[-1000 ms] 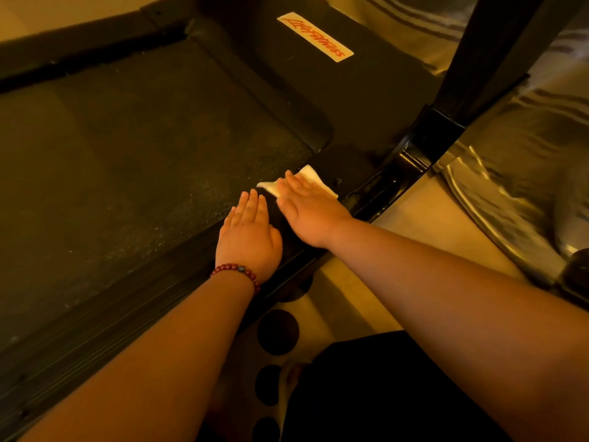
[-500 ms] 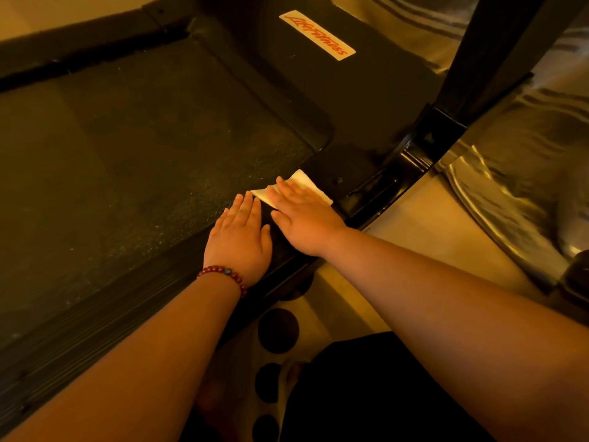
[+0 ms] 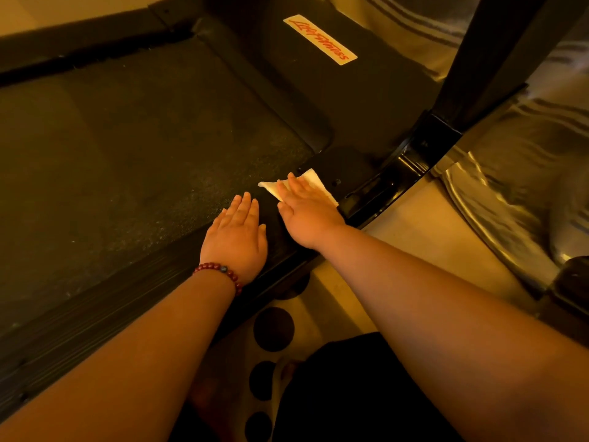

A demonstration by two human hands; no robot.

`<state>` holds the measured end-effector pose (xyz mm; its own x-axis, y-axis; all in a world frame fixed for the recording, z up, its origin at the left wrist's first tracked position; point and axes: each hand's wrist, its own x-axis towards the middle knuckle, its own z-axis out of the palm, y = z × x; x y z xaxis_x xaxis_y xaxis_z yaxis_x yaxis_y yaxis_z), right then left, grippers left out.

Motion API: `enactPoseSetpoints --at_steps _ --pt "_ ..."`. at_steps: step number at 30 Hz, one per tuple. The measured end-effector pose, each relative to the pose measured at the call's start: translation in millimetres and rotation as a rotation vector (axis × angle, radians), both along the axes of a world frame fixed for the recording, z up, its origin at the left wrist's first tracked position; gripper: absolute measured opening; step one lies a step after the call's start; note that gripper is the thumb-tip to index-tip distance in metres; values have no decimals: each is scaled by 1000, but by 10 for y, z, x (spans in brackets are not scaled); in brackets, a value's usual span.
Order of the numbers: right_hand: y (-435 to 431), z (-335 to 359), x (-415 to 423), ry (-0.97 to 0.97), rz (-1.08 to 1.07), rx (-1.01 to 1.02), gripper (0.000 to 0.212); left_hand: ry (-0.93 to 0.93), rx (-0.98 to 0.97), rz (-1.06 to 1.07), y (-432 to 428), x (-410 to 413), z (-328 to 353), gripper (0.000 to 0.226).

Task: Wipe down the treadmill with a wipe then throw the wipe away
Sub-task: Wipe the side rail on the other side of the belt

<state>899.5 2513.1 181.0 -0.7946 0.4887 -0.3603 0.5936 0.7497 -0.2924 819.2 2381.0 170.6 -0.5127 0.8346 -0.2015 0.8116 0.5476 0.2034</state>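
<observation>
Head view: both hands lie flat on the near edge of the treadmill (image 3: 127, 138), one of them on a wipe (image 3: 315, 183).
The right hand (image 3: 307, 215) presses the white wipe onto the black side rail (image 3: 95, 307) with straight fingers, its grip released. The left hand (image 3: 234, 240), wearing a red bead bracelet (image 3: 220, 271), lies flat just beside it, grip released, with its fingertips on the belt.

Your view is dim throughout, under a heavy amber cast. The treadmill belt (image 3: 127, 138) reads near black, with only faint speckle for detail. The wipe (image 3: 314, 181) is the brightest patch. Glare streaks sit on the glossy black bracket (image 3: 404, 167). The striped surface (image 3: 510, 186) at your right edge is smeared. Straight lines bow toward the corners, and your forearms (image 3: 446, 314) look soft.
</observation>
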Motion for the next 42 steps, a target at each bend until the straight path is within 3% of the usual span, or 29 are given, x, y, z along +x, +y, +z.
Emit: enactPoseSetpoints --at_steps 4,9,14,19,23,28,33,38,42 --pt "-60 -36 82 30 140 -26 52 12 2 -6 -64 38 -9 57" --pt "9 4 153 25 11 10 51 12 -11 -11 -122 28 -12 57" --pt "-33 -9 293 23 161 22 52 13 -16 -23 -146 37 -8 57" --pt "-81 -13 278 16 49 56 53 0 -17 -22 -148 34 8 58" --pt "-133 -34 360 27 170 17 53 6 -18 -27 -183 44 10 58" --pt "-108 -22 351 33 15 82 52 6 -39 -26 -210 41 25 58" --pt "-250 -9 443 55 193 21 52 30 -38 -23 -279 58 28 58" --pt "-176 6 394 65 -14 79 51 20 -50 -2 -355 25 32 59" --pt "-364 15 411 106 123 -52 52 28 -15 8 -373 55 9 58"
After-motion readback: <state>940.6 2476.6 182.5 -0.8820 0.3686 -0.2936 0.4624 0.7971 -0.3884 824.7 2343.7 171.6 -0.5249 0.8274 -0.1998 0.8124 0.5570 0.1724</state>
